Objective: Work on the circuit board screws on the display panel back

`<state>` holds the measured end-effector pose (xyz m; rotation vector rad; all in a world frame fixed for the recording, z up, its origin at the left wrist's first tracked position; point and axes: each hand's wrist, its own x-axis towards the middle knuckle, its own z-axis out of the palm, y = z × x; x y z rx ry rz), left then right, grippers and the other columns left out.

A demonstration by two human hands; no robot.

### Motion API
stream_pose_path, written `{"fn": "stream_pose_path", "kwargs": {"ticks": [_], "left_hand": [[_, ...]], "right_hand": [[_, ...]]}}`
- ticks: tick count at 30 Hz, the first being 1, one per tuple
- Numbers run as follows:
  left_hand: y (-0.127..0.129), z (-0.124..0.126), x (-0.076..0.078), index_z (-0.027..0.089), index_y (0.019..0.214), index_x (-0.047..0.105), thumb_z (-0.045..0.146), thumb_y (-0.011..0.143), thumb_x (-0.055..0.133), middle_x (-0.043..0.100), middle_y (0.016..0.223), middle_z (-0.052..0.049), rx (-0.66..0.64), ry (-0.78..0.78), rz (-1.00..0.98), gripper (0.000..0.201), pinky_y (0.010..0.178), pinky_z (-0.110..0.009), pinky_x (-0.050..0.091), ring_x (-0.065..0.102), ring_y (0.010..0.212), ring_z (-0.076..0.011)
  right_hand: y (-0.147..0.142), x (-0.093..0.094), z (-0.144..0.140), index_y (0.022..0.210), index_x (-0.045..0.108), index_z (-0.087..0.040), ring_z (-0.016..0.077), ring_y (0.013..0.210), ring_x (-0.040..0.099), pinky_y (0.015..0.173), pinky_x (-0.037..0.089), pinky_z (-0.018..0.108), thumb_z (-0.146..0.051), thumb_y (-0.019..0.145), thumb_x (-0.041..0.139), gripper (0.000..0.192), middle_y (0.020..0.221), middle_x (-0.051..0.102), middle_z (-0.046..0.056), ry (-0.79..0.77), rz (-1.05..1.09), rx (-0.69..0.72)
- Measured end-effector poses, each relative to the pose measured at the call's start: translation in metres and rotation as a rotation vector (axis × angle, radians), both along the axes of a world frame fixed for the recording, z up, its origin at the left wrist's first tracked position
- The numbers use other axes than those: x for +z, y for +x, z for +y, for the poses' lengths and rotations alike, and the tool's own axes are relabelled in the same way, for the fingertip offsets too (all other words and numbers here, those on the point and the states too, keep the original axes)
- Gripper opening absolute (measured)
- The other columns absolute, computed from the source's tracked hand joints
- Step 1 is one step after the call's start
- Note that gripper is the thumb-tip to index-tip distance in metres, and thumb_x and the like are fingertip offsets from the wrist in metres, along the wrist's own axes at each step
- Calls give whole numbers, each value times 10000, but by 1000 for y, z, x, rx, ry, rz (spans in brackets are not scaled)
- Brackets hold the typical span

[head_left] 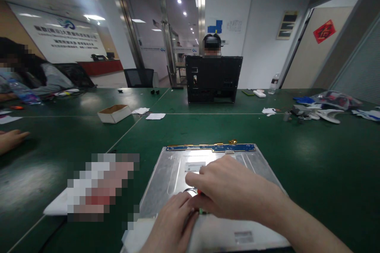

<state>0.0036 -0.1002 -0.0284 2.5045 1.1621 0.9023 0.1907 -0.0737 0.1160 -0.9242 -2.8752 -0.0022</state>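
A flat display panel lies metal back up in front of me, with a blue circuit strip along its far edge. Over its middle, my right hand is closed, thumb and forefinger pinched together. A small orange-red bit shows at these fingers; the rest of that object is hidden. My left hand rests lower on the panel, fingers curled and touching the right hand's fingertips. What it grips, if anything, is hidden. A bit of green circuit board peeks out below the right hand.
Left of the panel lies a blurred-out white and red object. Beyond are an open white box, paper scraps and a black monitor housing before a seated person. Clutter lies right; another person's hand rests left.
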Motion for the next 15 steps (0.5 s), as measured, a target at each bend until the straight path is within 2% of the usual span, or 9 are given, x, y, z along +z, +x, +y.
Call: {"fn": "stream_pose_path", "kwargs": {"ticks": [3,7,10,15], "left_hand": [[2,0,5,211,977,623,93,843,459,670,930,-78,-2,-7,1,242,716,-318,533,644,836,-226],[2,-1,6,224,985,624,87,842,454,672,933,-63,-4,-13,-4,260,714,-312,530,644,842,-223],[1,-1,2,225,1020,606,92,843,452,663,955,-63,7,-7,-8,270,717,-313,530,639,862,-227],[0,0,-4,226,985,599,93,842,457,644,923,-60,6,25,8,241,711,-316,523,637,864,-230]], "right_hand": [[1,2,-1,938,535,-188,158,585,581,451,182,292,-265,875,509,102,750,666,26,8,-1,15],[1,5,-3,948,502,-187,163,621,587,441,222,289,-232,798,540,161,819,663,28,-28,24,68],[1,5,-3,951,510,-193,162,625,591,456,229,289,-297,843,539,152,799,666,21,-51,31,65],[1,1,0,912,546,-202,149,568,572,466,162,298,-390,913,510,192,709,663,16,-3,18,21]]}}
